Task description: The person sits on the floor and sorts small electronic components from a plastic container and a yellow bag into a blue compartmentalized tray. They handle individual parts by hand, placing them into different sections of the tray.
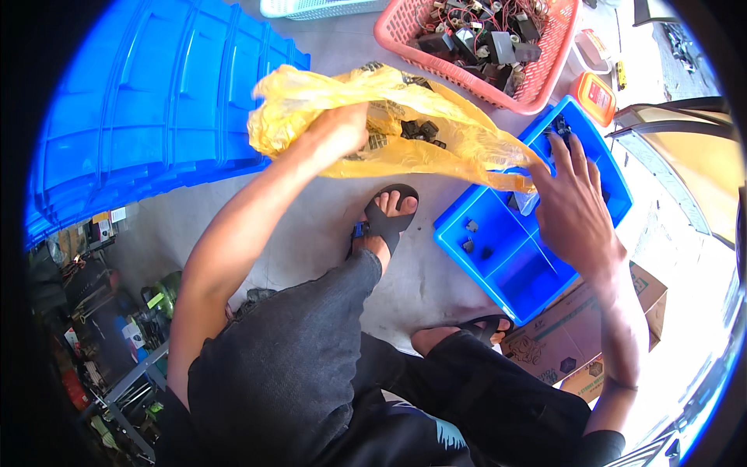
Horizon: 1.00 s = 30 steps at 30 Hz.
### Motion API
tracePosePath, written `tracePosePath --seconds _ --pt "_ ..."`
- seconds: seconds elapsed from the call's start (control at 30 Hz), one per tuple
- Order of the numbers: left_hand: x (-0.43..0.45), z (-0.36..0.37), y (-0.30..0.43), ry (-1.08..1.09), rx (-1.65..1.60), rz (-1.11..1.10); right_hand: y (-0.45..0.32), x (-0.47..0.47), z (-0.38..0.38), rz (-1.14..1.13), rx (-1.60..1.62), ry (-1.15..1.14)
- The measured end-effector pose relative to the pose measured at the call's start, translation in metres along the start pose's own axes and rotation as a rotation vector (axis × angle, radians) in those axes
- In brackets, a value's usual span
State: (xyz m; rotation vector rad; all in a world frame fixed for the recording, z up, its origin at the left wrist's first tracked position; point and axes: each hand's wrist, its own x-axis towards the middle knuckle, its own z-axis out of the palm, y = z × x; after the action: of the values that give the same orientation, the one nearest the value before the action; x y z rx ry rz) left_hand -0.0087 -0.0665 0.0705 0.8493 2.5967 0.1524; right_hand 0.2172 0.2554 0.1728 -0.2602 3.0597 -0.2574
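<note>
A crumpled yellow plastic bag [461,160] stretches between my two hands, its mouth spread. Several small black plastic parts [421,132] lie inside it. My left hand [344,129] reaches into the bag's mouth; its fingertips are hidden, so its grip cannot be seen. The bag's right end is pinched at the thumb side of my right hand [575,213], whose other fingers extend over a blue divided plastic bin [446,236]. Dark small parts [561,125] sit in the bin's far compartment, near those fingertips. A few little black pieces [468,245] rest in a nearer compartment.
A pink plastic basket [540,96] holds wired electrical parts at the back. A large blue crate [146,87] stands at left. An orange-lidded container [594,98] is beyond the bin, and a cardboard box [560,344] lies beside it. My sandalled foot [388,216] is below the bag.
</note>
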Motion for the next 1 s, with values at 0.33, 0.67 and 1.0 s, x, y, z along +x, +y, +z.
tracePosePath --seconds 0.33,0.67,1.0 --pt "0.035 0.049 0.013 -0.356 -0.109 0.277 -0.001 0.137 0.196 0.075 0.281 -0.278" --pt "0.063 0.043 -0.041 -0.487 -0.255 0.151 -0.012 0.149 0.196 0.270 0.537 -0.294" --pt "0.053 0.066 -0.041 -0.106 0.002 0.173 -0.066 0.159 0.230 0.232 0.665 -0.037"
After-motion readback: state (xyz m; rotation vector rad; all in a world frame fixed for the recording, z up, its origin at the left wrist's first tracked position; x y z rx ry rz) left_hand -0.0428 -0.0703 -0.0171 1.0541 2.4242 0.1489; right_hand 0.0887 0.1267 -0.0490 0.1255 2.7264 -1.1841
